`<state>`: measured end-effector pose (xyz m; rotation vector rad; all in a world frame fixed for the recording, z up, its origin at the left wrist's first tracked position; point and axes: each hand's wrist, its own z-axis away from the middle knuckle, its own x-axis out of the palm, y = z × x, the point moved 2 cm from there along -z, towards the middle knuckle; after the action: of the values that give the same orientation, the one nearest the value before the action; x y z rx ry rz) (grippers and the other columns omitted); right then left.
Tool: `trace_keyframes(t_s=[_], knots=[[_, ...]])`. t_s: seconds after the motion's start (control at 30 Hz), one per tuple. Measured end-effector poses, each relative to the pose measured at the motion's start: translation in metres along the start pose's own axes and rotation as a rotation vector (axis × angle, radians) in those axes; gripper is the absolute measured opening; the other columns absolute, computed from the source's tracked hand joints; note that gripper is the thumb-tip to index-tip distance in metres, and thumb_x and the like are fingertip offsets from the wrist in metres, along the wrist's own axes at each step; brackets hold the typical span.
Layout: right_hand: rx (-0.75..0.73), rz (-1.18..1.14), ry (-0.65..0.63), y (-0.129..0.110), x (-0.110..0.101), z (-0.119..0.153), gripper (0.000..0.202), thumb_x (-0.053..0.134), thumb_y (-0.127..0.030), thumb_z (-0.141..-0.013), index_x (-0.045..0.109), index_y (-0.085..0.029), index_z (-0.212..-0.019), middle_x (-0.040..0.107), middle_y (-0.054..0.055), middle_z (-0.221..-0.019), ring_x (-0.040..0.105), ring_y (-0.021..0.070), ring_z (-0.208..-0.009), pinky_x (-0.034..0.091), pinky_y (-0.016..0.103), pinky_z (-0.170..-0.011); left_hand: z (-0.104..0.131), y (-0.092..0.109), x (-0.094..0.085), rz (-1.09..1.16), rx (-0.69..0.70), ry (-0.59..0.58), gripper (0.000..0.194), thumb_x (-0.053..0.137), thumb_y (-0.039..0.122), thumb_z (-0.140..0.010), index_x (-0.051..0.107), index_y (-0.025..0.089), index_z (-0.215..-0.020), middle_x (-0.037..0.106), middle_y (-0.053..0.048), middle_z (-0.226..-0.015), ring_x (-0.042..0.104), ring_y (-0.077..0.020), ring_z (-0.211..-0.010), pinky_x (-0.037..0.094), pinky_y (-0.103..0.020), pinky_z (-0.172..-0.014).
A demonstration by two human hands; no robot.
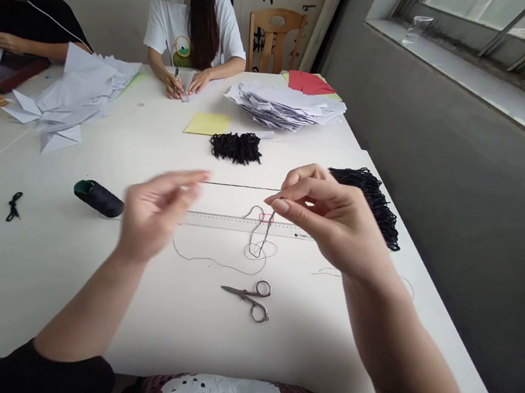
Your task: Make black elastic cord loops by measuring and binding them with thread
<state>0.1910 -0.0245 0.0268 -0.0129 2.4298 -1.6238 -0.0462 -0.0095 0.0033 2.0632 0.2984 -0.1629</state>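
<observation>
A black cord (242, 186) is stretched level between my two hands above the table. My left hand (158, 212) pinches its left end; the fingertips are slightly blurred. At the other end, thumb and forefinger of my right hand (323, 214) are closed on the cord, and a loose length dangles below them. Beneath lies a clear ruler (232, 224). Thin dark thread (210, 262) curls across the tabletop. Nearer to me are small metal scissors (252, 296), blades pointing left. A spool of black thread (100, 197) lies on its side left of my left hand.
Bundles of black cord loops (237, 146) lie ahead, with another (368, 198) behind my right hand. A small black knotted cord (14, 207) is at left. Paper stacks (283, 107) and loose folded sheets (78, 89) sit farther back. Two people work across the white table (22, 290).
</observation>
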Motion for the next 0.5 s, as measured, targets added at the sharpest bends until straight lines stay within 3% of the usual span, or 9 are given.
trace_keyframes(t_s=[0.03, 0.1, 0.2, 0.27, 0.33, 0.4, 0.5], knots=[[0.010, -0.022, -0.002, 0.005, 0.004, 0.001, 0.019, 0.076, -0.037, -0.080, 0.071, -0.020, -0.075, 0.058, 0.005, -0.084, 0.051, 0.0161, -0.085, 0.043, 0.026, -0.061, 0.001, 0.009, 0.018, 0.110, -0.103, -0.167, 0.022, 0.070, 0.033, -0.084, 0.078, 0.020, -0.100, 0.075, -0.005, -0.079, 0.050, -0.0081, -0.046, 0.038, -0.023, -0.042], [0.034, -0.047, -0.002, 0.012, 0.010, 0.002, 0.021, 0.077, -0.038, -0.079, 0.071, -0.018, -0.074, 0.057, 0.005, -0.085, 0.051, 0.0148, -0.083, 0.044, 0.025, -0.061, 0.004, 0.020, 0.048, 0.280, -0.256, -0.443, 0.021, 0.073, 0.035, -0.081, 0.079, 0.020, -0.096, 0.071, -0.003, -0.065, 0.055, -0.0095, -0.047, 0.040, -0.021, -0.043], [0.095, -0.137, 0.003, 0.019, 0.010, 0.002, 0.023, 0.077, -0.037, -0.078, 0.068, -0.017, -0.072, 0.059, 0.005, -0.091, 0.052, 0.0097, -0.073, 0.040, 0.021, -0.052, 0.005, 0.017, 0.067, 0.374, -0.416, -0.603, 0.020, 0.074, 0.038, -0.080, 0.078, 0.018, -0.077, 0.071, -0.003, -0.064, 0.066, -0.0132, -0.060, 0.049, -0.021, -0.053], [0.164, -0.254, 0.025, 0.020, 0.002, 0.001, 0.025, 0.075, -0.038, -0.079, 0.063, -0.017, -0.073, 0.063, 0.004, -0.094, 0.050, 0.0052, -0.060, 0.033, 0.018, -0.042, 0.003, 0.009, 0.065, 0.344, -0.498, -0.640, 0.022, 0.076, 0.039, -0.078, 0.078, 0.018, -0.074, 0.072, -0.004, -0.065, 0.068, -0.0135, -0.060, 0.050, -0.021, -0.054], [0.217, -0.347, 0.126, 0.019, -0.016, 0.000, 0.028, 0.076, -0.039, -0.078, 0.058, -0.018, -0.073, 0.066, 0.003, -0.090, 0.054, 0.0049, -0.055, 0.028, 0.017, -0.038, -0.001, 0.001, 0.055, 0.282, -0.539, -0.706, 0.020, 0.076, 0.038, -0.078, 0.079, 0.018, -0.078, 0.073, -0.004, -0.066, 0.066, -0.0124, -0.056, 0.046, -0.019, -0.048], [0.188, -0.367, 0.324, 0.020, -0.046, -0.002, 0.030, 0.080, -0.037, -0.072, 0.056, -0.019, -0.071, 0.067, 0.002, -0.081, 0.064, 0.0090, -0.065, 0.033, 0.015, -0.040, -0.007, -0.005, 0.043, 0.217, -0.539, -0.779, 0.019, 0.074, 0.037, -0.080, 0.080, 0.019, -0.080, 0.074, -0.005, -0.070, 0.061, -0.0098, -0.051, 0.042, -0.020, -0.045], [-0.025, -0.298, 0.667, 0.024, -0.103, 0.003, 0.035, 0.086, -0.033, -0.061, 0.055, -0.020, -0.066, 0.065, 0.001, -0.077, 0.068, 0.0113, -0.079, 0.045, 0.016, -0.053, -0.014, -0.010, 0.028, 0.117, -0.535, -0.850, 0.018, 0.071, 0.034, -0.083, 0.081, 0.019, -0.082, 0.075, -0.005, -0.072, 0.050, -0.0061, -0.046, 0.042, -0.021, -0.050]])
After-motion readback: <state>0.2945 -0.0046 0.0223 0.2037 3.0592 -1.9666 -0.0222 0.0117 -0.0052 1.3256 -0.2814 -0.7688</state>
